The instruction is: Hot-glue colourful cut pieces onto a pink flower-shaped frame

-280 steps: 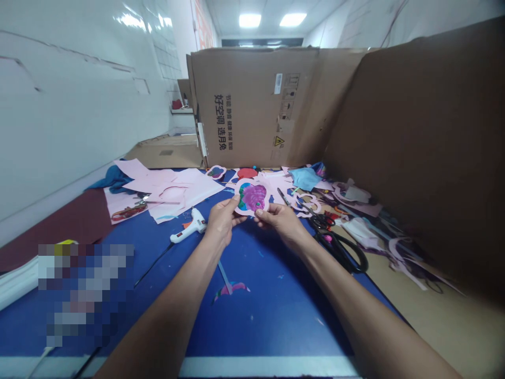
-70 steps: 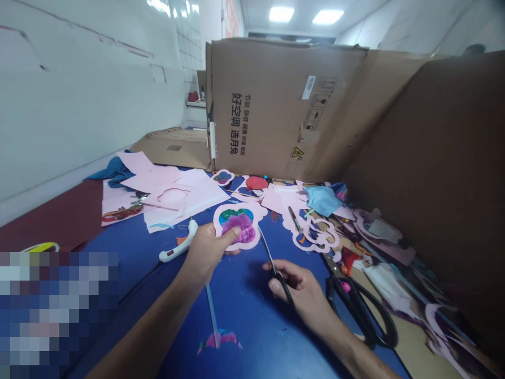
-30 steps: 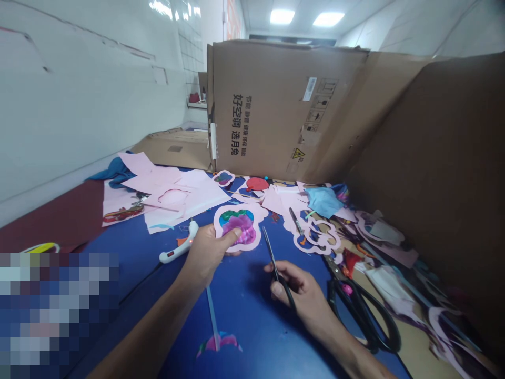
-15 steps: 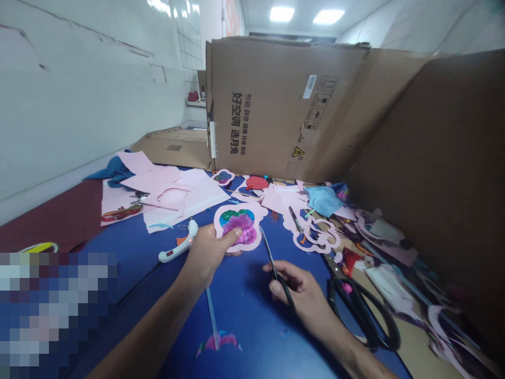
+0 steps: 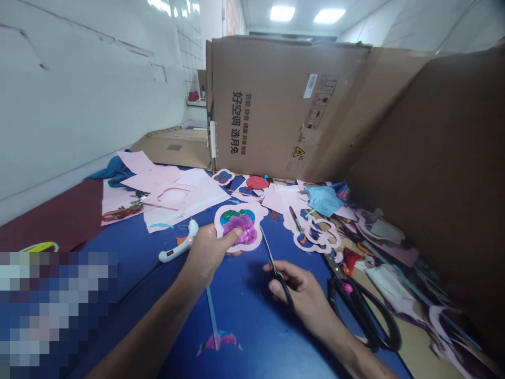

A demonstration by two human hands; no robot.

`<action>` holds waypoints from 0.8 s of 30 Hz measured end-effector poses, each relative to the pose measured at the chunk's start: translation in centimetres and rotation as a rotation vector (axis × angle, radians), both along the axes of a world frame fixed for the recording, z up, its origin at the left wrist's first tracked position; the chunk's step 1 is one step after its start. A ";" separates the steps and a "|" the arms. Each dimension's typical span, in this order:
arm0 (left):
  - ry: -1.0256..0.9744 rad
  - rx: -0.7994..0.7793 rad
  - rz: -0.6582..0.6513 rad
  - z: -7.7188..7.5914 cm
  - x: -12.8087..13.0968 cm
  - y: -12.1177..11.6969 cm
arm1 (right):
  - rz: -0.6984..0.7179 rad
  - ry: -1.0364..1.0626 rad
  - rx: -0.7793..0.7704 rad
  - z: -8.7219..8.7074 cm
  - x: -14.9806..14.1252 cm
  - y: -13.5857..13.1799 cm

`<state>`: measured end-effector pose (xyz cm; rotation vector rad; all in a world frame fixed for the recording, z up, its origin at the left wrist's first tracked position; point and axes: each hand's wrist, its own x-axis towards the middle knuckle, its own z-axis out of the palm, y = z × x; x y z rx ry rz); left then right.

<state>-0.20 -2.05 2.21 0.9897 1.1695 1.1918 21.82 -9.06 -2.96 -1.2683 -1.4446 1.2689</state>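
Note:
My left hand (image 5: 205, 252) pinches the lower left edge of a pink paper cutout (image 5: 240, 225) with a purple, green and blue painted middle, holding it just above the blue table (image 5: 244, 326). My right hand (image 5: 300, 292) grips the handles of small black scissors (image 5: 272, 258). Their thin blades point up and away, with the tips right at the cutout's lower right edge.
A white glue gun (image 5: 179, 245) lies left of my left hand. Large black scissors (image 5: 363, 310) lie to the right. Pink paper sheets (image 5: 177, 197) and pink scraps (image 5: 315, 237) cover the far table. Cardboard walls (image 5: 284, 105) close the back and right.
Between 9.3 s and 2.3 s ago my right hand let go of the cutout and took the small scissors. Since then the blades have stayed near the cutout's right edge, hardly moving.

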 end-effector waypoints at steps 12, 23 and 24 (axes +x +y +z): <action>0.000 0.003 0.001 0.2 0.0 0.0 | -0.011 0.014 -0.025 0.0 0.0 0.0; 0.008 0.002 0.008 0.2 0.0 0.0 | -0.005 -0.006 -0.005 -0.1 0.1 0.0; 0.010 0.001 0.010 0.2 0.1 0.0 | -0.004 -0.007 -0.006 -0.1 0.1 0.0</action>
